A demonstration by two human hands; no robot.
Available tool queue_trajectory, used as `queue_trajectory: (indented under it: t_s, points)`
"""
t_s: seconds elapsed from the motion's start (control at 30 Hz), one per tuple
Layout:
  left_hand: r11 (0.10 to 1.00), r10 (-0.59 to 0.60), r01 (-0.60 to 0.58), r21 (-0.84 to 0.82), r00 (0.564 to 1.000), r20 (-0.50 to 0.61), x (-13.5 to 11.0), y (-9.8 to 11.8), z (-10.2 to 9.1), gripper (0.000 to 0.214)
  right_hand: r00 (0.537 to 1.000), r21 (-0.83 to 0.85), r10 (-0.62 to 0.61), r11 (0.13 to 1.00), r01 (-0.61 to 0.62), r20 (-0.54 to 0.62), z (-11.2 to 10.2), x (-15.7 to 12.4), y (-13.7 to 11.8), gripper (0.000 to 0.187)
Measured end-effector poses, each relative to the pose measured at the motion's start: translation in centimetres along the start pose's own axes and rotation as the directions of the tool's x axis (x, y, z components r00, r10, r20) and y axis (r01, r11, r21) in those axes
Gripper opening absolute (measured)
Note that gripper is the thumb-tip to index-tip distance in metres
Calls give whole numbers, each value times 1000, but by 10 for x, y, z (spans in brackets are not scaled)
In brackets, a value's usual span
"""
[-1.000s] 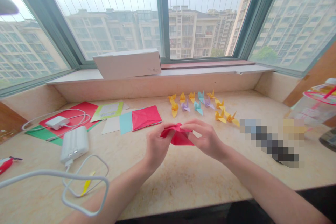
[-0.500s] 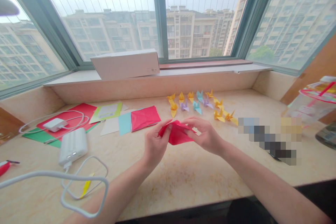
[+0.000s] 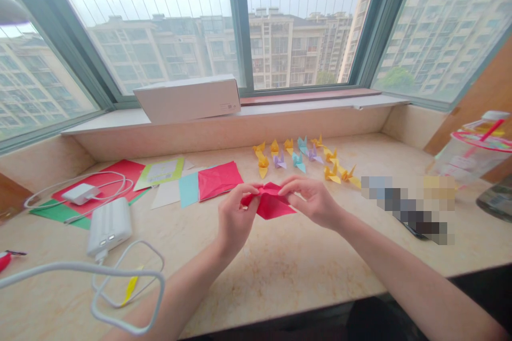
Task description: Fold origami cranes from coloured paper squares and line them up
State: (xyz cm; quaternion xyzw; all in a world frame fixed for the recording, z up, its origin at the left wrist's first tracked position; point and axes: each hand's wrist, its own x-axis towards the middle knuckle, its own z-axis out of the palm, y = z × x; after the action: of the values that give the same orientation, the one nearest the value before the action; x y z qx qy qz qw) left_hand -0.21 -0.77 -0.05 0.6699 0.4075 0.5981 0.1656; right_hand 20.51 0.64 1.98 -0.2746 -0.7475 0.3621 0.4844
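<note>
A partly folded sheet of red origami paper (image 3: 274,206) is held above the counter between my two hands. My left hand (image 3: 239,213) pinches its left side, thumb in front. On the upper right edge, my right hand (image 3: 314,200) grips the paper between thumb and fingers. Just behind them stand several folded paper cranes (image 3: 298,162) in yellow, light blue and purple. Left of the cranes lies a stack of red paper (image 3: 219,180), over a light blue sheet (image 3: 188,190).
At the left are a white power bank (image 3: 110,226), a charger (image 3: 81,194), a looping white cable (image 3: 160,298) and coloured sheets. A white box (image 3: 188,101) sits on the sill. To the right are a blurred-out dark object (image 3: 412,218) and a plastic cup with a red straw (image 3: 468,157).
My right fingers have shifted along the red paper's upper edge, and its folds now stand differently, with the lower flap more exposed. The view has moved slightly.
</note>
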Motion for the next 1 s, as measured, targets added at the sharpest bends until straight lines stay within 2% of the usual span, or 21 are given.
queue_trajectory:
  t_s: [0.1,0.2,0.33,0.43,0.77,0.87,0.93,1.0]
  points:
    - [981,145,-150,123,988,46,2,3,-3,16,996,32,56,998,-58,64,-1,0,-4,16]
    - [944,275,-294,152,952,137,2,7,-5,18,983,90,173,980,-178,62,0,0,-5,19]
    - [925,318,-352,146,924,212,-1,8,-5,19,971,-5,234,972,-234,47,3,1,-2,25]
    - [931,291,-327,163,934,207,-4,8,-6,20,972,-31,229,973,-227,47,5,1,-3,25]
    - [960,208,-230,162,967,144,-3,12,-5,20,943,201,324,921,-333,77,3,3,-5,26]
    - [959,217,-239,152,965,151,0,12,-5,22,945,190,328,926,-326,24,0,5,-2,25]
    - [979,151,-173,107,971,187,1,11,-5,25,952,114,306,947,-301,-28,-1,5,0,23]
    - [999,14,-24,37,971,237,2,11,-4,31,964,15,260,966,-259,-57,0,4,1,21]
